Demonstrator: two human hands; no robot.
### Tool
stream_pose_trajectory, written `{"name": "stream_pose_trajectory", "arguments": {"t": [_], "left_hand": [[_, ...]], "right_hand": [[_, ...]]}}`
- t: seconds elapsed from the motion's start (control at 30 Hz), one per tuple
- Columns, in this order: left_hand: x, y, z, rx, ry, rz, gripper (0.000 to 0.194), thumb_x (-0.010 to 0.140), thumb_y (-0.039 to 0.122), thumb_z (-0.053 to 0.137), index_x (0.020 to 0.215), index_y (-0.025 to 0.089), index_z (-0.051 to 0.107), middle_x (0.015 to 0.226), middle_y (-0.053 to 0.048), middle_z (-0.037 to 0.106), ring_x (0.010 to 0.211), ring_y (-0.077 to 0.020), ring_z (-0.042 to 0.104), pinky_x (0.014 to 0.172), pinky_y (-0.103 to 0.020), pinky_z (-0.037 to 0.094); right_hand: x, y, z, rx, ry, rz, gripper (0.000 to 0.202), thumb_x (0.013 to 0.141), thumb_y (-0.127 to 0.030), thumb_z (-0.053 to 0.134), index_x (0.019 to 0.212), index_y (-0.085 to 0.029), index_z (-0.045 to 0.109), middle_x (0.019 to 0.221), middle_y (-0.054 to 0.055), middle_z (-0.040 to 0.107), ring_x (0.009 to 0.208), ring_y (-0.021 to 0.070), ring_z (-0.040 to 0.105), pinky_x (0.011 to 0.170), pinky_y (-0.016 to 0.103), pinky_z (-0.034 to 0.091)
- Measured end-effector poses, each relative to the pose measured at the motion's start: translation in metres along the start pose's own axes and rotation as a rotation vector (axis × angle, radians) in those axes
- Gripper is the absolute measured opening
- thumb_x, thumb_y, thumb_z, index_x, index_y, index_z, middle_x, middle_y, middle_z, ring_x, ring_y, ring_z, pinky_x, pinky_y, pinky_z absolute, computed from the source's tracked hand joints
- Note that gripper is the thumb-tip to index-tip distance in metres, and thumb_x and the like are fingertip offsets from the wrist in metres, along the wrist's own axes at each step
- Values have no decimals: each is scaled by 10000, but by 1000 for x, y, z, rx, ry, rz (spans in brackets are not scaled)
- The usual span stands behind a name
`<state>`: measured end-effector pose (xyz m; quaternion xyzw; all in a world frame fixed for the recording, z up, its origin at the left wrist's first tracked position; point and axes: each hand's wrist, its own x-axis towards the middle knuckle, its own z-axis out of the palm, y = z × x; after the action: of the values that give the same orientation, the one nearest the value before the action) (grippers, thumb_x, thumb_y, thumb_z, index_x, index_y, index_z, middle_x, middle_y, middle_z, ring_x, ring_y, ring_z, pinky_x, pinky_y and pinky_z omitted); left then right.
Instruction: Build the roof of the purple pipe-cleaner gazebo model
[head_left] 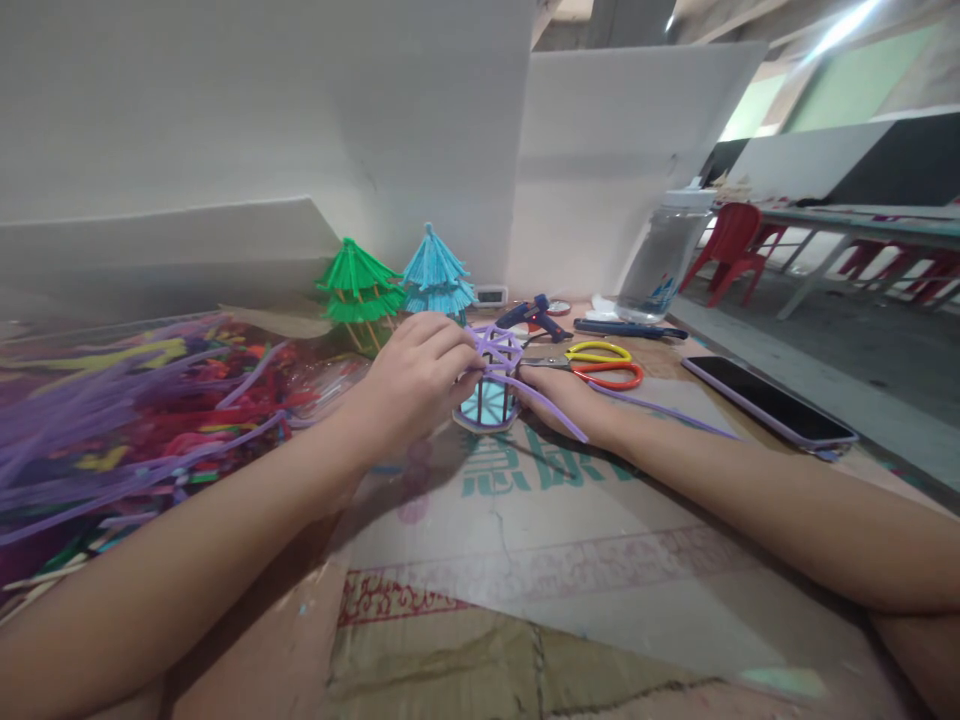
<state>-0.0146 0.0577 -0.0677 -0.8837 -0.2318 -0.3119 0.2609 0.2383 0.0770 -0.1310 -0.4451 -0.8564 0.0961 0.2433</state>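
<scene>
- We see the little tower [495, 402] in the middle of the view, between both hands, maybe so both can reach it.
- The left hand [421, 372] is nearly closed, and seems to pinch a purple strip [551, 406] there, perhaps to keep it in place.
- The right hand [564, 400] curves beside the tower, maybe to steady it; we can't tell its grip.
- Behind, right of middle, scissors [570, 362] and a glue gun [537, 312] lie close, likely for easy reach.
- Farthest, left of middle, a green roof [358, 285] and blue roof [435, 268] stand, perhaps safe from bumps.
</scene>
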Motion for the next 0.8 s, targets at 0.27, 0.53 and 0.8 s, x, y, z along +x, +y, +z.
{"name": "stream_pose_trajectory", "arguments": {"t": [0.27,0.53,0.8], "left_hand": [[2,-4,-9,-198,22,-103,237,977,239,510,1079,175,714,1035,-90,751,1007,-245,653,958,-423,492],[2,-29,-10,-295,-2,-463,277,985,265,413,926,176,669,933,-70,710,939,-230,652,890,-392,511],[-16,-12,35,-650,-40,-579,998,781,481,833,1580,229,291,1607,-223,402,1421,-345,504,1155,-549,433]], "right_hand": [[0,-1,-1,65,14,16,270,1027,-386,499,948,-210,688,918,47,759,815,208,674,734,290,474],[3,0,-7,57,59,66,293,1022,-371,465,1023,-181,687,1004,105,754,920,250,681,799,330,470],[14,8,-30,451,356,171,318,1044,-422,379,840,-228,526,700,8,610,682,176,596,692,312,480]]}}
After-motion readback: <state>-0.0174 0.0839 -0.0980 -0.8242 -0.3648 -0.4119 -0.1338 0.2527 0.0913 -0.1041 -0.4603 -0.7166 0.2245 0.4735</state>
